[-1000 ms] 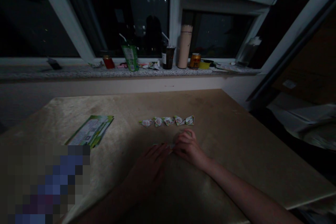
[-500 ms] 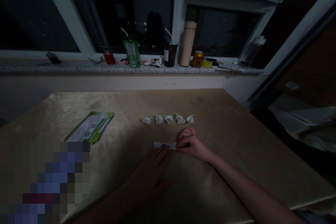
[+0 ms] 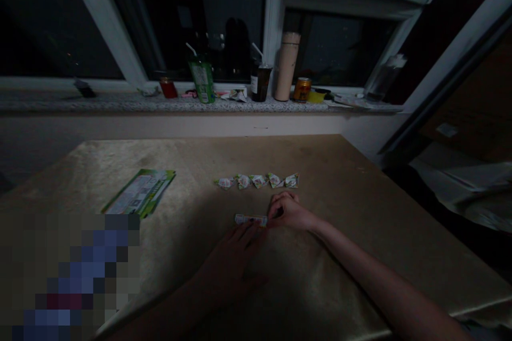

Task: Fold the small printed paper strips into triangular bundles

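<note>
A narrow folded paper strip [image 3: 250,219] lies on the tan table [image 3: 344,208] in dim light. My left hand [image 3: 230,261] rests flat on the table, its fingertips touching the strip's near edge. My right hand [image 3: 288,212] pinches the strip's right end with its fingers curled. Just beyond the strip sits a row of several small folded paper pieces [image 3: 258,181].
A green printed leaflet [image 3: 140,198] lies on the table's left side. On the windowsill [image 3: 120,102] behind stand a green drink pouch [image 3: 202,81], a dark cup [image 3: 260,83], a tall beige flask [image 3: 287,66], cans and scraps. A blurred patch covers the lower left.
The strip, earlier hidden under both hands, now lies uncovered. My left hand slid back toward me, and my right hand shifted to the strip's right end.
</note>
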Available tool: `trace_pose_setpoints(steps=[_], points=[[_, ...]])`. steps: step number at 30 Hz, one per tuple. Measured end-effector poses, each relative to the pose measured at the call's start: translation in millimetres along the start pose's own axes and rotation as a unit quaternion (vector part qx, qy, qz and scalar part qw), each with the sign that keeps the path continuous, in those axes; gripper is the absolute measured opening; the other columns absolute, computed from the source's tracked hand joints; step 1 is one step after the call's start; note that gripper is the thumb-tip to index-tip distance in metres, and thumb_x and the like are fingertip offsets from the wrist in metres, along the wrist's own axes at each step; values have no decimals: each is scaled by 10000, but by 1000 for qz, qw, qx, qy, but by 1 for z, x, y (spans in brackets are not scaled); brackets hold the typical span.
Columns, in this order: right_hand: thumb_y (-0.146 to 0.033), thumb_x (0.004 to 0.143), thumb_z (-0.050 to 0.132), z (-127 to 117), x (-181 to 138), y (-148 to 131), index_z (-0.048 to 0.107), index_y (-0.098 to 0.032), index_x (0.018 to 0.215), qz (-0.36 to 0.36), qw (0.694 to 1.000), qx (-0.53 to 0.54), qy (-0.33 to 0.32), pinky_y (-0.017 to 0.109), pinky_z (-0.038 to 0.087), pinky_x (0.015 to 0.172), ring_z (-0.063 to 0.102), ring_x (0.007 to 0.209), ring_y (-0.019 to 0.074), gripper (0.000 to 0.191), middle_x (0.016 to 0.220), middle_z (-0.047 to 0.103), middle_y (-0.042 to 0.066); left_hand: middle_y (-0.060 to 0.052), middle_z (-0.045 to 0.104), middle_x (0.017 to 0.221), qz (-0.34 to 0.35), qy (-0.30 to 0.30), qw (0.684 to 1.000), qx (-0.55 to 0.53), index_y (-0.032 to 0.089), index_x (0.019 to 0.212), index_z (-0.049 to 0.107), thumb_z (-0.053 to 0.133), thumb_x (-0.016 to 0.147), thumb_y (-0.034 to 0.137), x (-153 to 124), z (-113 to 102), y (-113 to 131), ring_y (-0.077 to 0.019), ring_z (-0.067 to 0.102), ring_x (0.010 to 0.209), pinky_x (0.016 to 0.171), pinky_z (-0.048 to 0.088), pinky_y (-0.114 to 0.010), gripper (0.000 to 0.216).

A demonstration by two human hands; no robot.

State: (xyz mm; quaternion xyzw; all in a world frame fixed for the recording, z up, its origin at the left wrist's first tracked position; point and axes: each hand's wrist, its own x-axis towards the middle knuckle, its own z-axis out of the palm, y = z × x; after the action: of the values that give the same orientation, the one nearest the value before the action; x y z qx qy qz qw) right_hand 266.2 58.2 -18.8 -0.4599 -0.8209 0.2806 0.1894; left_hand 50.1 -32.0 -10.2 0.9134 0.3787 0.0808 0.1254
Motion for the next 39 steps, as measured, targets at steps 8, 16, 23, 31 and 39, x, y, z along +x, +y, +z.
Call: trace_pose_setpoints(steps=[8, 16, 23, 31, 39], points=[[-321, 560, 818, -13, 11, -7, 654, -172, 605, 66, 995, -49, -63, 400, 265, 879, 557, 850, 198, 227, 661, 643, -27, -128, 285, 1500, -6, -7, 1000, 3, 193, 1452, 268, 601, 817, 498, 1, 2, 1, -341, 239, 1365, 1103, 209, -531, 779], [-356, 608, 784, -23, 19, -8, 708, -201, 648, 90, 986, -33, -134, 369, 292, 859, 611, 774, 180, 177, 671, 678, -36, -142, 301, 1489, -12, 0, 1000, 13, 181, 1441, 290, 580, 823, 528, 1, 4, 2, -347, 259, 1355, 1096, 226, -528, 766], [-380, 586, 801, -20, 20, -9, 696, -190, 625, 98, 986, -44, -126, 366, 295, 857, 598, 767, 172, 220, 653, 664, -39, -150, 299, 1487, 0, 18, 1000, 18, 177, 1442, 284, 556, 831, 556, 0, 7, 2, -356, 246, 1358, 1094, 213, -540, 769], [-411, 685, 728, -23, 16, 5, 717, -190, 668, 19, 991, -6, -134, 350, 289, 874, 601, 745, 158, 222, 672, 670, -29, -160, 293, 1489, -5, 15, 1000, 15, 160, 1430, 306, 561, 824, 564, 0, 8, 1, -359, 254, 1354, 1087, 238, -530, 772], [-419, 610, 779, -22, 16, 3, 714, -172, 665, 49, 989, -17, -136, 348, 278, 896, 580, 698, 136, 262, 666, 664, -33, -161, 279, 1496, -7, 7, 1000, 22, 156, 1432, 295, 599, 802, 542, 1, 12, -1, -359, 244, 1359, 1088, 234, -537, 799]])
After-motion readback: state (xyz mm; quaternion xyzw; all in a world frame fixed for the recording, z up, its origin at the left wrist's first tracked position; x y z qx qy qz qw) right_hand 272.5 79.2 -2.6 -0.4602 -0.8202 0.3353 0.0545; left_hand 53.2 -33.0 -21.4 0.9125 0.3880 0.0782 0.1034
